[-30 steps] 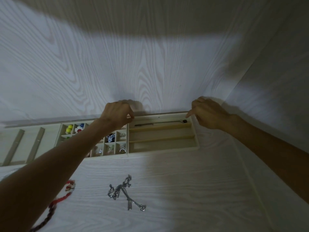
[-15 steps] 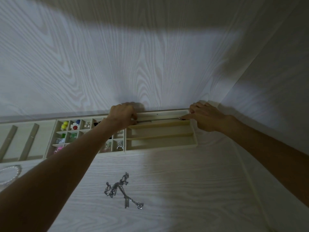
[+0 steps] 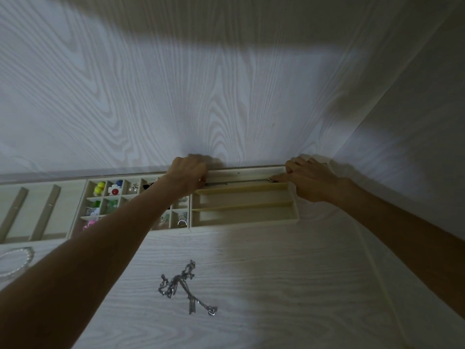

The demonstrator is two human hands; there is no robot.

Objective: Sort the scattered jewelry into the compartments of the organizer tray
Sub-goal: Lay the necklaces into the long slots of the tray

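Note:
The cream organizer tray (image 3: 244, 221) lies against the wall. A thin dark chain (image 3: 236, 183) is stretched along its rearmost long slot. My left hand (image 3: 189, 173) pinches the chain's left end at the slot's left side. My right hand (image 3: 310, 178) pinches the chain's right end near the tray's right corner. The small square compartments hold coloured beads (image 3: 99, 188), earrings and a ring (image 3: 182, 222); my left forearm hides some of them. A tangled silver necklace (image 3: 186, 286) lies loose on the table in front of the tray.
A pearl bracelet (image 3: 15, 258) lies at the left edge of the table. The tray's left section has two slanted dividers (image 3: 44, 212). The wood-grain wall (image 3: 226, 96) rises right behind the tray, and a side wall closes in on the right.
Both hands lowered the chain deeper into the rear slot. The view shifted right, bringing the pearl bracelet into sight and losing the red cord.

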